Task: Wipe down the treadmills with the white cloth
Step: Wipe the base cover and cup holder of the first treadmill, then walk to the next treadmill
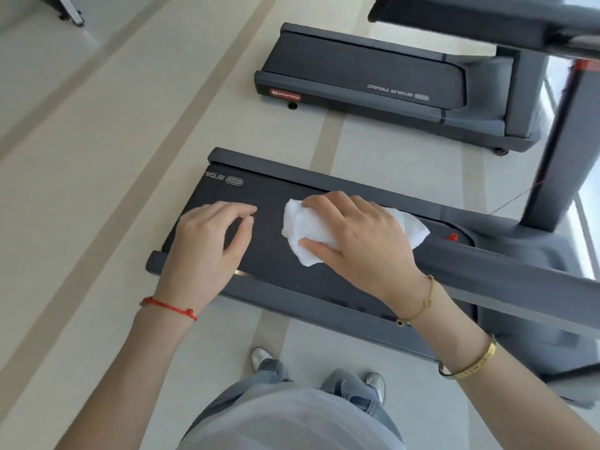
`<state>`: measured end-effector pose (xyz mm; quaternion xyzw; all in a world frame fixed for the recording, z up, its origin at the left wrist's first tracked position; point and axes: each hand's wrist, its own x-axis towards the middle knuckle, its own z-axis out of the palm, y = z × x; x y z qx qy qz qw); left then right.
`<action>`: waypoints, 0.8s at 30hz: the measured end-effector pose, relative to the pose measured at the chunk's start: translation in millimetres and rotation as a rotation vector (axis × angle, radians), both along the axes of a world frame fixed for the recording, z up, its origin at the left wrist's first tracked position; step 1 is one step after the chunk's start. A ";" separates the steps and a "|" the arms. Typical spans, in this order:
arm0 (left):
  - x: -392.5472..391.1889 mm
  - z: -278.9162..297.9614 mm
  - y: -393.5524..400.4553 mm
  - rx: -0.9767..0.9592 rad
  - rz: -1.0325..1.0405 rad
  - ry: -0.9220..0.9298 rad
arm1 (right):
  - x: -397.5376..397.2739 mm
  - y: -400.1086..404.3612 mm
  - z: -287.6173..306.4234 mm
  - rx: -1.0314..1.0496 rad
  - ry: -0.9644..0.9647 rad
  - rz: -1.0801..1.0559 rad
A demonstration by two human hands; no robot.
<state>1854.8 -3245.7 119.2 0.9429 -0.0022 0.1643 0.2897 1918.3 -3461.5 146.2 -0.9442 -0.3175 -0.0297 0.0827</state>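
Observation:
A dark grey treadmill (279,261) lies across the floor in front of me, its black belt facing up. My right hand (357,241) grips a crumpled white cloth (302,228), fingers curled over its top and thumb under its near edge. The cloth bulges out on both sides of the hand, above the middle of the belt. My left hand (211,241) hovers over the belt's left end, fingers loosely bent, holding nothing. Whether it touches the belt I cannot tell.
A second grey treadmill (373,69) stands further back, parallel to the near one. The near treadmill's upright post (558,141) and side rail (506,280) rise at the right. My feet (324,368) stand on pale tiled floor just before the deck. Another machine's foot (69,11) shows top left.

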 end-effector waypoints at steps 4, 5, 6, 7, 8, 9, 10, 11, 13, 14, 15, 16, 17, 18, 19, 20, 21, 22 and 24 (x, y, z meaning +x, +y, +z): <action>-30.1 -4.5 61.6 0.000 0.113 0.005 | 2.7 64.3 -5.6 0.016 0.096 0.115; -37.9 -5.9 74.2 -0.004 0.148 0.003 | 1.1 81.4 -8.3 0.029 0.132 0.152; -45.5 -7.3 85.9 -0.011 0.185 0.003 | -1.0 98.2 -11.6 0.033 0.163 0.188; -53.1 -9.3 96.6 -0.016 0.223 0.007 | -3.3 114.1 -15.7 0.035 0.187 0.225; -60.6 -11.6 106.6 -0.021 0.261 0.011 | -5.4 129.0 -19.8 0.040 0.207 0.260; -67.5 -13.9 116.5 -0.024 0.299 0.013 | -6.6 143.5 -23.5 0.051 0.226 0.292; -74.1 -16.3 126.3 -0.027 0.337 0.017 | -7.1 157.9 -26.8 0.066 0.245 0.321; -80.3 -18.3 135.8 -0.033 0.375 0.026 | -7.2 171.8 -29.6 0.082 0.262 0.346; -91.0 -20.9 154.6 -0.052 0.455 0.047 | -4.9 199.2 -34.7 0.114 0.289 0.396; -95.3 -21.8 164.5 -0.059 0.491 0.051 | -2.5 213.1 -37.5 0.126 0.300 0.420; -98.8 -22.6 174.8 -0.061 0.523 0.052 | 0.4 227.0 -40.5 0.139 0.309 0.438; -101.6 -23.6 186.0 -0.058 0.555 0.054 | 4.0 241.6 -43.6 0.154 0.313 0.454; -103.6 -24.4 197.3 -0.057 0.591 0.058 | 8.2 256.4 -46.8 0.171 0.314 0.464; -105.1 -25.1 209.0 -0.058 0.630 0.063 | 12.6 271.6 -50.1 0.189 0.315 0.471; -105.3 -25.3 221.6 -0.062 0.669 0.069 | 17.9 288.0 -52.9 0.205 0.319 0.476; -104.5 -25.0 232.2 -0.067 0.704 0.072 | 23.0 301.9 -54.6 0.218 0.325 0.481; -102.7 -24.1 246.7 -0.074 0.742 0.077 | 29.5 320.8 -56.3 0.230 0.334 0.491; -100.1 -22.6 261.2 -0.084 0.775 0.081 | 36.5 339.8 -57.2 0.235 0.344 0.504; -92.9 -19.1 292.3 -0.095 0.824 0.079 | 51.8 378.4 -56.7 0.239 0.344 0.532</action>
